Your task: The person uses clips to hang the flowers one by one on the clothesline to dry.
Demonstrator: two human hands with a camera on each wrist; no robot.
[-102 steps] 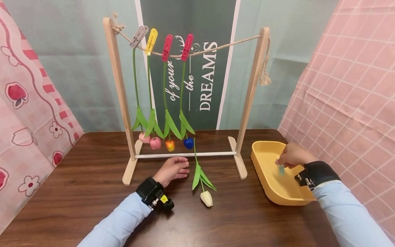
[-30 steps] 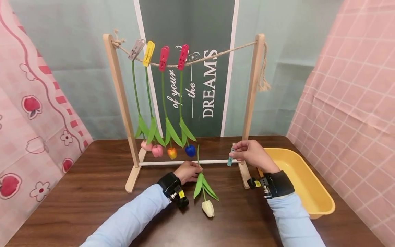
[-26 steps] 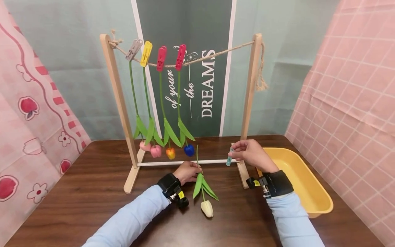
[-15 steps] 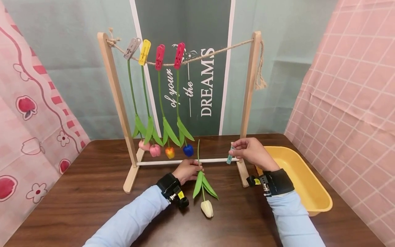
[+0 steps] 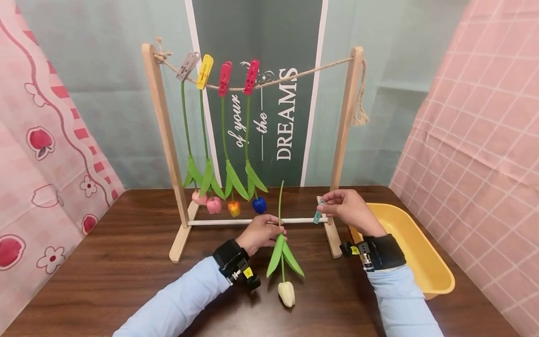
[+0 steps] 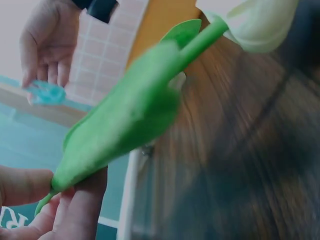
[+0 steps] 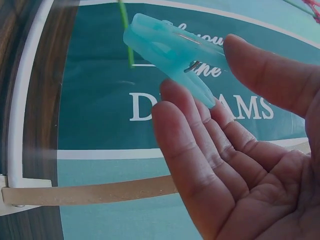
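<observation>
My left hand (image 5: 260, 233) pinches the green stem of an artificial white tulip (image 5: 287, 294), just above its leaves; the bloom points down. In the left wrist view, thumb and fingers meet on the stem under a big leaf (image 6: 120, 115). To the right, my right hand (image 5: 348, 209) holds a teal clothespin (image 5: 317, 214) near the rack's right foot. The right wrist view shows the thumb on one arm of this clothespin (image 7: 170, 47) and fingertips at the other. Behind, tulips such as a blue one (image 5: 259, 205) hang head down from a rope.
The rope (image 5: 311, 71) spans a wooden rack (image 5: 164, 135) with a white crossbar (image 5: 227, 222). Grey, yellow (image 5: 205, 71) and red clothespins hold the hanging tulips at its left and middle. A yellow basin (image 5: 444, 281) stands at right, partly behind the right forearm.
My right hand has brought the teal clothespin out of the yellow basin toward the rack. My left hand has taken the white tulip's stem and shifted it slightly right.
</observation>
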